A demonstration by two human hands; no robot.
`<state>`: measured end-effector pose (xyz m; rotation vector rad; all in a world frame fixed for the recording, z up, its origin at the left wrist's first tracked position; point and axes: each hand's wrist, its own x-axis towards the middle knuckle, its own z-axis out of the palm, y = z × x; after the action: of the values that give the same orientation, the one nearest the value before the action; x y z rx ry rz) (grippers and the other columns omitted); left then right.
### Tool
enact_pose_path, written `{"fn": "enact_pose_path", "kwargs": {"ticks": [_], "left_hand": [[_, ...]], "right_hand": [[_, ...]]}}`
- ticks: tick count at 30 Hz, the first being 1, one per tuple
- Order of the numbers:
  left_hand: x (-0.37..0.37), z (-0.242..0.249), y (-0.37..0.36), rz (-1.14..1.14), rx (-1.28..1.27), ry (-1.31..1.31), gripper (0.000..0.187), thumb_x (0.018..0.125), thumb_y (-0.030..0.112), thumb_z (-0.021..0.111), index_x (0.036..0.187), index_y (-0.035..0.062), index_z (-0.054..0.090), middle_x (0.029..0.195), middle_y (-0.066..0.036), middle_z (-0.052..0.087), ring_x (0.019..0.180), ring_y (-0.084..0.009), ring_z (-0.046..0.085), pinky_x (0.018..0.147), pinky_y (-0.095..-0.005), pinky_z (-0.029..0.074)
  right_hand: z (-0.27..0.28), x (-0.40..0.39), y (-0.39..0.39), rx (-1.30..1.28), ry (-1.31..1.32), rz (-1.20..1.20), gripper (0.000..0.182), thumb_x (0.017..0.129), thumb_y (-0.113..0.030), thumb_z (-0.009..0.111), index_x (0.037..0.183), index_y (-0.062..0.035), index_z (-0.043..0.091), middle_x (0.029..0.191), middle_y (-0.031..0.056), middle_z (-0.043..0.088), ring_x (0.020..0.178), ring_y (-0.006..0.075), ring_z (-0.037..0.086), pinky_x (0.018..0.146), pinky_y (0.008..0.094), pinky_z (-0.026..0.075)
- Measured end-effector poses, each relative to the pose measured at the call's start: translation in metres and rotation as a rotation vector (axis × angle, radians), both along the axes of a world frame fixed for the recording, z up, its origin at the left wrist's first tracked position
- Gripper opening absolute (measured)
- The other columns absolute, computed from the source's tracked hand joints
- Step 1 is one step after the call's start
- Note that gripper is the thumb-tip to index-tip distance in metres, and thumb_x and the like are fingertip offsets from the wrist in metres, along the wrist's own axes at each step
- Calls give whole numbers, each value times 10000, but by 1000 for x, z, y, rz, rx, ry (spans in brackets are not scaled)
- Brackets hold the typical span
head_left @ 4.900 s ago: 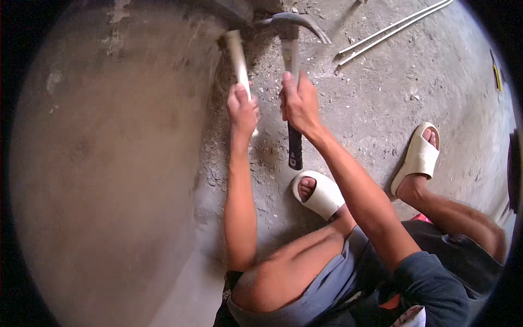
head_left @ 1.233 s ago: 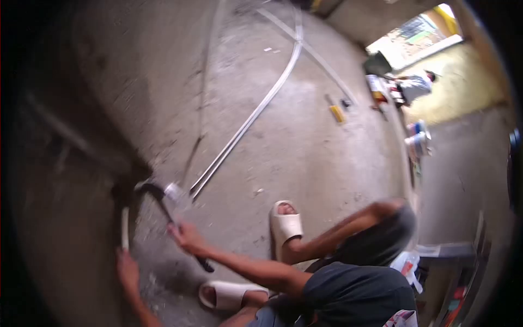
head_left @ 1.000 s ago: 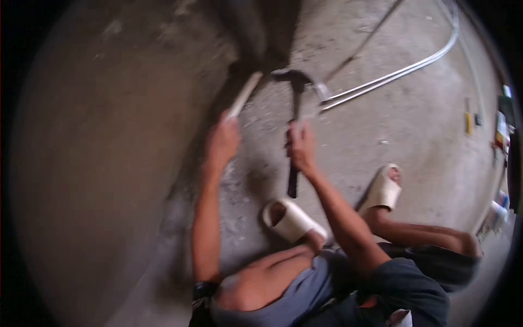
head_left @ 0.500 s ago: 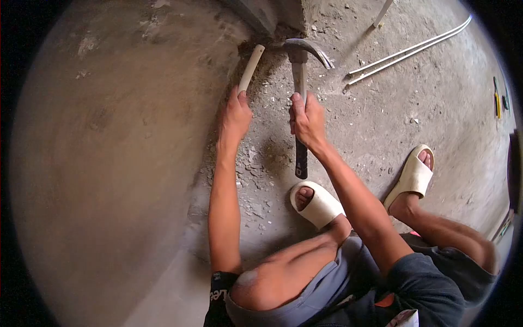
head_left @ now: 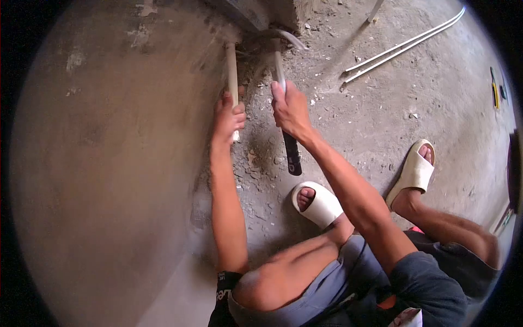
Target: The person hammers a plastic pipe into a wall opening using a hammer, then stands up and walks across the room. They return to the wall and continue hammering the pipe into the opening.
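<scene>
My left hand (head_left: 224,117) is wrapped around a short cream-coloured plastic pipe (head_left: 232,71). The pipe stands nearly upright in view, its upper end against the wall's foot near the corner and its lower end showing below my fingers. My right hand (head_left: 293,109) grips a claw hammer (head_left: 279,66) partway up its handle, with the black grip end (head_left: 292,158) hanging below my fist. The hammer's head is blurred and sits just right of the pipe's top, its curved claw pointing right.
A rough plastered wall (head_left: 120,152) runs along the left. Broken rubble (head_left: 253,201) covers the floor beneath my hands. Two thin white pipes (head_left: 403,49) lie at the upper right, with a yellow-handled tool (head_left: 495,95) at the far right. My feet wear cream slides (head_left: 322,206).
Both hands have shifted left. The pipe has gone from tilted to nearly upright, and its lower end now shows below my left hand. The hammer's head has swung left towards the pipe's top.
</scene>
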<state>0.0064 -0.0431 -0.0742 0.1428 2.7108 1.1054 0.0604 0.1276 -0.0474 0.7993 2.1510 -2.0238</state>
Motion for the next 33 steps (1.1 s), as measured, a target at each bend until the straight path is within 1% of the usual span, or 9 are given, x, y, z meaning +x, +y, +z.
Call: {"fn": "enact_pose_path", "kwargs": {"ticks": [3, 6, 9, 17, 22, 23, 26, 30, 33], "left_hand": [[25, 43, 11, 211, 883, -743, 501, 938, 496, 429, 1235, 94, 458, 620, 68, 347, 451, 15, 279, 341, -145, 217], [32, 26, 28, -13, -108, 2, 398, 977, 345, 393, 1177, 22, 511, 761, -144, 591, 649, -287, 589, 592, -388, 482], [25, 39, 46, -17, -150, -36, 320, 955, 256, 392, 1167, 45, 506, 955, -290, 598, 896, -494, 554, 772, -532, 443], [9, 38, 52, -2, -292, -114, 344, 952, 281, 392, 1186, 54, 501, 1002, -281, 594, 922, -473, 557, 775, -530, 446], [11, 45, 60, 6, -365, -223, 348, 955, 271, 380, 1184, 40, 502, 1049, -272, 587, 957, -470, 552, 801, -526, 449], [11, 38, 58, 3, -392, -174, 315, 949, 273, 394, 1161, 68, 504, 947, -274, 603, 886, -475, 569, 751, -544, 453], [9, 33, 58, -22, -424, -103, 290, 942, 275, 406, 1141, 88, 503, 852, -280, 618, 821, -482, 583, 708, -564, 457], [8, 33, 58, -24, -393, -140, 318, 942, 271, 401, 1166, 66, 497, 872, -287, 617, 831, -482, 583, 726, -559, 457], [7, 37, 59, -2, -397, -132, 320, 943, 273, 402, 1157, 55, 496, 873, -286, 618, 826, -482, 582, 719, -559, 457]], "right_hand": [[-6, 19, 7, -48, 21, -58, 424, 956, -373, 427, 856, 34, 494, 614, 208, 559, 570, 363, 576, 540, 446, 430], [-5, 29, 16, -143, 19, -103, 421, 963, -387, 409, 837, 7, 485, 544, 104, 526, 481, 221, 555, 466, 381, 422], [-26, 31, 19, -192, 85, -130, 380, 971, -406, 403, 826, -56, 428, 533, 16, 436, 364, 124, 437, 329, 271, 370], [-23, 30, 17, 5, 64, -85, 370, 978, -382, 395, 843, -40, 440, 550, 27, 467, 381, 131, 467, 332, 272, 376], [-9, 21, -25, -247, 183, -432, 369, 977, -379, 403, 847, -35, 439, 530, 34, 463, 376, 135, 470, 337, 281, 382], [-26, 15, -24, -79, 61, -317, 390, 952, -350, 450, 837, 21, 488, 597, 154, 536, 594, 256, 593, 541, 423, 443], [-50, 6, 8, 82, -88, -97, 403, 954, -362, 439, 812, 12, 489, 586, 143, 508, 610, 242, 586, 536, 419, 436], [-30, 19, 5, -249, 2, -335, 437, 948, -389, 426, 872, 29, 532, 635, 190, 560, 626, 331, 575, 616, 463, 444], [-54, 12, -13, -197, 33, -289, 410, 962, -396, 408, 841, -12, 482, 602, 109, 518, 497, 240, 512, 488, 390, 420]]}}
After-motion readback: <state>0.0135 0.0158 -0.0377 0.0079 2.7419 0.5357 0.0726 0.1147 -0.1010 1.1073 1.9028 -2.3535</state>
